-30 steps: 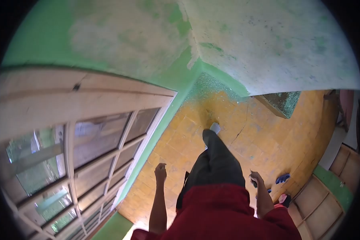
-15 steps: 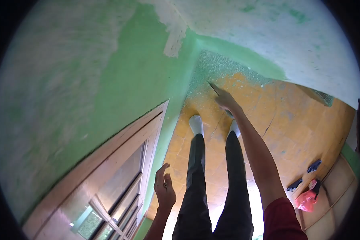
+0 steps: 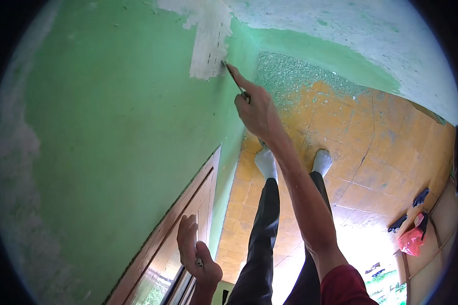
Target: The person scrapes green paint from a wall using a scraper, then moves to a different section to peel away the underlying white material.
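Observation:
My right hand (image 3: 259, 109) is closed round a scraper (image 3: 234, 76), its thin blade seen nearly edge-on. The blade's tip meets the green wall (image 3: 132, 117) at the lower right edge of a bare whitish patch (image 3: 207, 48). Below, beside the wooden window frame (image 3: 188, 203), my left hand (image 3: 201, 254) is raised with its fingers curled. A thin, light object (image 3: 199, 262) with a round end shows between its fingers and thumb; its kind cannot be made out.
Green paint flakes (image 3: 295, 73) cover the floor corner by the wall. My socked feet (image 3: 321, 161) stand on orange floor tiles (image 3: 351, 147). A red plastic bag (image 3: 411, 241) and dark sandals (image 3: 421, 196) lie at the right. The other wall (image 3: 341, 30) is largely scraped pale.
My right hand has moved up and left, bringing the scraper from over the floor to the wall. My left hand has shifted slightly left and down. The view has turned toward the wall.

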Demonstrator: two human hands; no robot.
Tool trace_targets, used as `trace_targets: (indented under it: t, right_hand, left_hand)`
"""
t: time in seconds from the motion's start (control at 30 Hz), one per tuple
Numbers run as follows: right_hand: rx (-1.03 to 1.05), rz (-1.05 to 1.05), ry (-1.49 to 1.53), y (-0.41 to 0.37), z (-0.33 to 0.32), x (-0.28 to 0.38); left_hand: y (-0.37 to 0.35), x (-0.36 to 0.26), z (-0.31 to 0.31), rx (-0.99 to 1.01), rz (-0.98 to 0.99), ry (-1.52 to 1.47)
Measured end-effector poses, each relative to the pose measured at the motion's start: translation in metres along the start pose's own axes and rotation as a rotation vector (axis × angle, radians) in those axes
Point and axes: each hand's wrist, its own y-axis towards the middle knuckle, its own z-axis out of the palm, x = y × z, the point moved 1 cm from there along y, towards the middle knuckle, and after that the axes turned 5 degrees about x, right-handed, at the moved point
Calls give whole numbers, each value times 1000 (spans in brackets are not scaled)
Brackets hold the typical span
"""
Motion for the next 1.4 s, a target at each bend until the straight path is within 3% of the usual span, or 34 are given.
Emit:
trace_targets:
  t: [0.03,0.1,0.13,0.23,0.43,0.53,0.73,1.1,1.17,1.3,1.37,1.4]
  right_hand:
    - [5,4,0,-3,8,-8]
    - [-128,-291,92,-11,21,-23]
    - [-136,-300,93,-2,15,-19]
    - [-113,-164,4,15,0,-14]
    - [-82,-278,-21,3,7,-28]
    - [-94,-147,-20,33,-18,-10]
    - [41,-194,-103,0,0,-35]
    - [-2,-216,-263,17,-22,-32]
    - [98,-136,-98,24,-43,-13]
    - [109,-118,-85,14,-34,-31]
    - [163,-59,322,3,-27,-37]
    - [160,-54,329,6,-28,-37]
  left_hand:
    - [2,1,1,1,-6,1]
    - [11,0,1,-53,5,-37]
    - [14,2,-1,-56,16,-38]
    - [12,8,-8,-48,45,27]
    - [15,6,-9,10,87,93]
    - [14,9,-13,31,97,136]
    - [18,5,-16,65,110,134]
    - [19,2,-15,85,68,119]
    - [20,2,-11,82,69,124]
    - [20,1,-8,79,83,148]
    - [19,2,-8,85,83,162]
    - [19,2,-8,90,86,169]
